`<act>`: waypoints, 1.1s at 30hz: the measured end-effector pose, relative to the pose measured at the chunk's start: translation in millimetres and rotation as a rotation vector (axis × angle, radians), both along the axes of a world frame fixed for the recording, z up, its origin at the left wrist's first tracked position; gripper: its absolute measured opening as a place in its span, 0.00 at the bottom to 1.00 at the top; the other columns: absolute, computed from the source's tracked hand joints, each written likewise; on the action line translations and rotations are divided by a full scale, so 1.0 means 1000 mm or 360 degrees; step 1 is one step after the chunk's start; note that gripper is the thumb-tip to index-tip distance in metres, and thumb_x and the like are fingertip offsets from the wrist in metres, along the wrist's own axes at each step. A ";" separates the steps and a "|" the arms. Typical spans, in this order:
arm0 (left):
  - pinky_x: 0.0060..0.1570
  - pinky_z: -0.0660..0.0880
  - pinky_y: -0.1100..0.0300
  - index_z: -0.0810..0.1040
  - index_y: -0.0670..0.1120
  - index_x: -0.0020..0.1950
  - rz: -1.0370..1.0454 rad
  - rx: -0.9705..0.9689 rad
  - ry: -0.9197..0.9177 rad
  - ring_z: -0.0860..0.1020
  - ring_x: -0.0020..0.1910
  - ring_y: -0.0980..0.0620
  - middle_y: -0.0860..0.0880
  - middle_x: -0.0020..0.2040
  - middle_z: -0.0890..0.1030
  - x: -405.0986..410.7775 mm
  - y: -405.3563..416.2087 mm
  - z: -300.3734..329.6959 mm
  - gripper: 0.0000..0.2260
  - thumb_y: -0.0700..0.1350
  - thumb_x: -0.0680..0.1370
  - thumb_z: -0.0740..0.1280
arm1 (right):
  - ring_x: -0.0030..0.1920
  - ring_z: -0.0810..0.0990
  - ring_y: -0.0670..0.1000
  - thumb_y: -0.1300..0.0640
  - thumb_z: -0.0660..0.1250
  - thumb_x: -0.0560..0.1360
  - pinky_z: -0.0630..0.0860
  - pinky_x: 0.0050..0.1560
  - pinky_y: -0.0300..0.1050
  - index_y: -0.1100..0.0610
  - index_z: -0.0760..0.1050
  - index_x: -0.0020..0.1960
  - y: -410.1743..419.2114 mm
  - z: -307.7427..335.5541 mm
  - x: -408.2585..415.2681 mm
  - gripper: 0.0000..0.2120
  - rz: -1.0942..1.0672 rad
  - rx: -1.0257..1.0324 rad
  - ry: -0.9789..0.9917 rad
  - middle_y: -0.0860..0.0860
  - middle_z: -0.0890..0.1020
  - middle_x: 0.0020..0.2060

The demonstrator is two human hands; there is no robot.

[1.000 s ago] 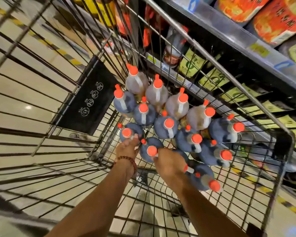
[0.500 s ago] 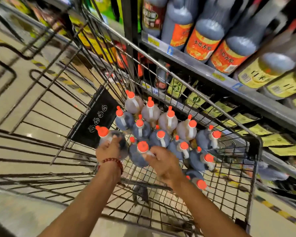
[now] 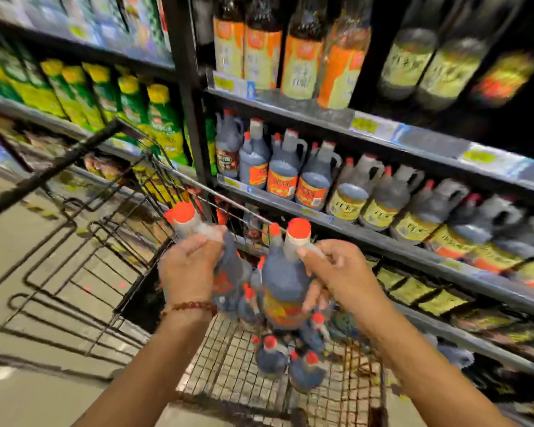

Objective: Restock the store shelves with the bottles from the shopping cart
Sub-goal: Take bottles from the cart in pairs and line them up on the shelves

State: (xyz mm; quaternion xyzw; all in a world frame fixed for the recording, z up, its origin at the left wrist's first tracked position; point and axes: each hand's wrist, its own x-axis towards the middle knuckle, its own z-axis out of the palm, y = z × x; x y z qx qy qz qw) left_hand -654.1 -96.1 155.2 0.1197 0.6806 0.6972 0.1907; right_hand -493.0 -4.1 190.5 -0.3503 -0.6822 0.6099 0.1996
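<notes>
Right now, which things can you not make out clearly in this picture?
- Head view, label of the bottle in the left hand: the hand covers it.
- Label text on the bottle held by the right hand: motion blur.
- Count of bottles left in the cart: held bottles and arms hide some.
- Shelf price tags: blurred.

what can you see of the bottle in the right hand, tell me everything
The bottle in the right hand is a dark jug-shaped bottle, seemingly plastic, with a pale neck, a round orange cap and a smaller orange-tipped spout beside it. An orange label wraps its lower body; the print is too blurred to read. It is roughly upright, lifted above the shopping cart and the bottles left in it. The right hand has its grip at the neck and handle side, fingers curled round it.
</notes>
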 end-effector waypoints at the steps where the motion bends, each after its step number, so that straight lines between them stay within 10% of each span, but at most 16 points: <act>1: 0.32 0.70 0.64 0.78 0.46 0.25 -0.0022 0.0015 0.0083 0.71 0.29 0.57 0.51 0.27 0.75 0.009 0.002 0.010 0.11 0.42 0.66 0.75 | 0.14 0.73 0.48 0.58 0.61 0.78 0.62 0.15 0.32 0.60 0.64 0.33 0.002 0.011 0.014 0.16 -0.0027 0.0048 0.0020 0.55 0.69 0.16; 15: 0.34 0.76 0.40 0.78 0.38 0.35 -0.0419 0.0254 0.0655 0.72 0.32 0.50 0.29 0.33 0.78 0.212 0.051 0.106 0.23 0.60 0.66 0.71 | 0.09 0.60 0.46 0.59 0.66 0.74 0.52 0.17 0.27 0.69 0.64 0.30 0.025 0.100 0.268 0.20 -0.0480 0.0461 0.0470 0.51 0.63 0.17; 33: 0.35 0.71 0.54 0.79 0.43 0.29 -0.0828 0.0636 0.0536 0.72 0.30 0.51 0.43 0.27 0.76 0.452 0.151 0.171 0.13 0.49 0.70 0.74 | 0.09 0.59 0.47 0.55 0.64 0.70 0.49 0.18 0.28 0.66 0.64 0.27 0.050 0.155 0.520 0.20 -0.1084 0.0784 0.0630 0.54 0.64 0.20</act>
